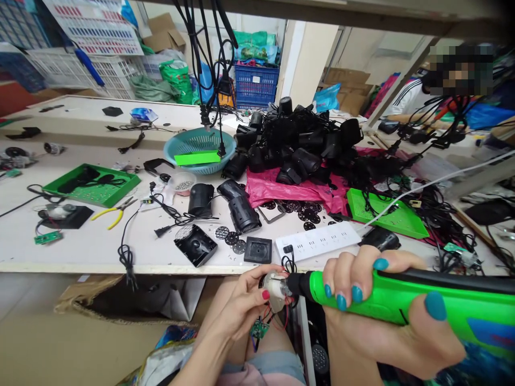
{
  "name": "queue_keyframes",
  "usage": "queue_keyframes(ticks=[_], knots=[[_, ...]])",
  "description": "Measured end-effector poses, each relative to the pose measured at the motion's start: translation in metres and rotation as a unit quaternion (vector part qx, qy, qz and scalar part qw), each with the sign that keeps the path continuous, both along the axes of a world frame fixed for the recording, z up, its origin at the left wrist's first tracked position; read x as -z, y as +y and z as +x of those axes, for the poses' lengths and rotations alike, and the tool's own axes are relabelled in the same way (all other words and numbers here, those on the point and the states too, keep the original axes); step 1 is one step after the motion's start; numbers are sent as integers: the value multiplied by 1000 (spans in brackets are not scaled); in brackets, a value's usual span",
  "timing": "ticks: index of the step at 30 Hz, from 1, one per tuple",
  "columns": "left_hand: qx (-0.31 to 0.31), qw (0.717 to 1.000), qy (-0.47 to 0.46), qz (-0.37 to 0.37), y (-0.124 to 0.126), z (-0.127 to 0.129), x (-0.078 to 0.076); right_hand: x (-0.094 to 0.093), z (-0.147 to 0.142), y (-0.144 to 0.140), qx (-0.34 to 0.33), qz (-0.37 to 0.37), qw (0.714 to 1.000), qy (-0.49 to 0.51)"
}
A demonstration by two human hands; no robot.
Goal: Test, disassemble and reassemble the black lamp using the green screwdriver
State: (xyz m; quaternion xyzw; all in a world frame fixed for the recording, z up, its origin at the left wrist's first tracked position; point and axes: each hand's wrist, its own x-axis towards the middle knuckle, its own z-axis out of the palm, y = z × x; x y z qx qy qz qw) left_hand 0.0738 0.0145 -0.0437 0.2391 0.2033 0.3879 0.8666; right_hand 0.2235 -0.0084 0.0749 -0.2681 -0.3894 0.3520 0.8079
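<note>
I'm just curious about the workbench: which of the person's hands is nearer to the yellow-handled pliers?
Left. The left hand is below the table edge, down and right of the yellow-handled pliers. The right hand, gripping the green electric screwdriver, is farther right.

Head view, down over workbench (100,246)

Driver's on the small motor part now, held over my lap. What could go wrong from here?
The left hand pinches the small motor part right at the green electric screwdriver tip, so a slip could jab a finger. The thin red wires to the dangling circuit board might snag or tear. Nothing supports the part underneath, so it may drop.
</note>
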Motion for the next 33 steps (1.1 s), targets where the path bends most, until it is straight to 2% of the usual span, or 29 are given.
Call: queue_keyframes(ticks=[7,26,33], knots=[[-1,1000,-6,-6,3,0,4,0,0,2,9,-6,1000,17],[-1,1000,11,-16,0,2,-9,1,4,7,47,-22,998,38],[-16,1000,16,-11,-1,2,-7,-4,3,6,69,-17,996,50]])
